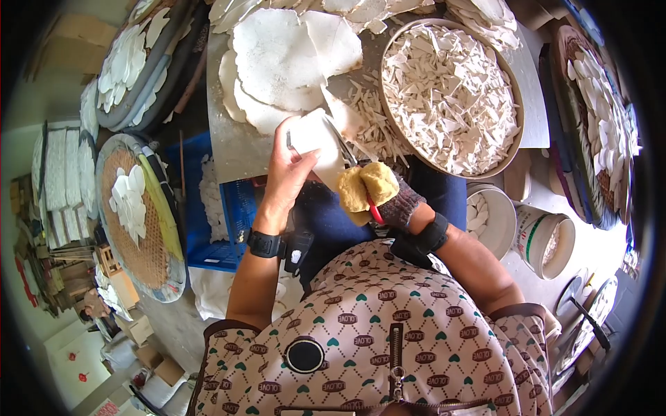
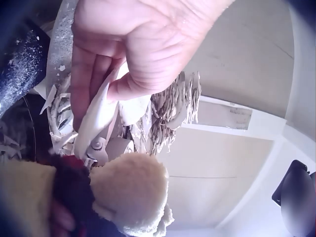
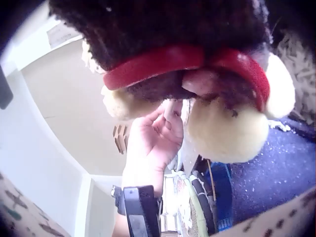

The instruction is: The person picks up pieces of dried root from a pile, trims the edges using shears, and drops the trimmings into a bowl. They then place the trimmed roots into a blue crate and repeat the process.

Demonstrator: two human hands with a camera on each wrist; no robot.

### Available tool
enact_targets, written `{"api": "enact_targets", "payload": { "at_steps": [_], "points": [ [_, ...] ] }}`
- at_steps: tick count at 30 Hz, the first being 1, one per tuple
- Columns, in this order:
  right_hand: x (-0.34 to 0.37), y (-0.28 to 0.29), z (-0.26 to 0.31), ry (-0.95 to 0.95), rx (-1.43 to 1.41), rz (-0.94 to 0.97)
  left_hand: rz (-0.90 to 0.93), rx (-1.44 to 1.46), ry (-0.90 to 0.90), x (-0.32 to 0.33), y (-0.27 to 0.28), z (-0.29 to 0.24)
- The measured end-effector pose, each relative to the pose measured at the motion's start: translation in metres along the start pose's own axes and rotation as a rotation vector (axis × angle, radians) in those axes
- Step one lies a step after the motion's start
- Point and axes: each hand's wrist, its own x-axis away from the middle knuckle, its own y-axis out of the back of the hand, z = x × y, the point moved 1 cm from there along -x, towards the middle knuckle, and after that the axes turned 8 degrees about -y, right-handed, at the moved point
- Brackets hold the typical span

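My left hand (image 1: 283, 182) pinches a thin white sheet (image 1: 312, 139) between thumb and fingers, holding it upright above my lap. In a dark knitted glove, my right hand (image 1: 401, 206) grips scissors whose red handles (image 3: 153, 65) are padded with yellow foam (image 1: 374, 184). The scissor blade (image 1: 340, 139) lies along the right edge of the sheet. From the left wrist view, the pivot (image 2: 98, 144) shows just beside the sheet's lower end. Foam and glove hide much of the right fingers.
Large white sheets (image 1: 274, 59) lie stacked on the metal table (image 1: 222, 149). A round tray (image 1: 519, 104) full of cut white strips stands at right, with loose strips (image 1: 374, 118) beside it. A blue crate (image 1: 201, 256) is left of my legs; buckets (image 1: 555, 243) stand at right.
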Motion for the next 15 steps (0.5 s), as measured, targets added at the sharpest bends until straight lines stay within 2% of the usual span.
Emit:
{"api": "enact_targets", "payload": {
  "at_steps": [3, 5, 7, 9, 12, 14, 15],
  "points": [
    [0.007, 0.001, 0.006, -0.148, -0.129, 0.048, -0.009, 0.075, 0.057, 0.001, -0.003, -0.003],
    [0.005, 0.004, 0.008, -0.181, -0.052, 0.086, -0.01, 0.079, 0.033, 0.002, -0.002, -0.003],
    [0.004, 0.003, 0.003, -0.168, -0.06, 0.081, -0.018, 0.088, 0.03, 0.001, -0.002, -0.006],
    [0.004, -0.002, -0.007, -0.076, -0.019, 0.032, -0.037, 0.101, 0.049, 0.001, -0.001, -0.015],
    [-0.001, -0.006, -0.01, 0.11, 0.081, -0.068, 0.084, 0.006, 0.066, 0.0, 0.004, -0.02],
    [-0.001, -0.002, 0.0, 0.142, 0.105, -0.092, 0.138, 0.002, 0.125, 0.006, 0.002, -0.022],
    [0.0, -0.002, 0.0, 0.052, 0.014, -0.07, 0.155, 0.003, 0.131, 0.007, 0.002, -0.022]
  ]
}}
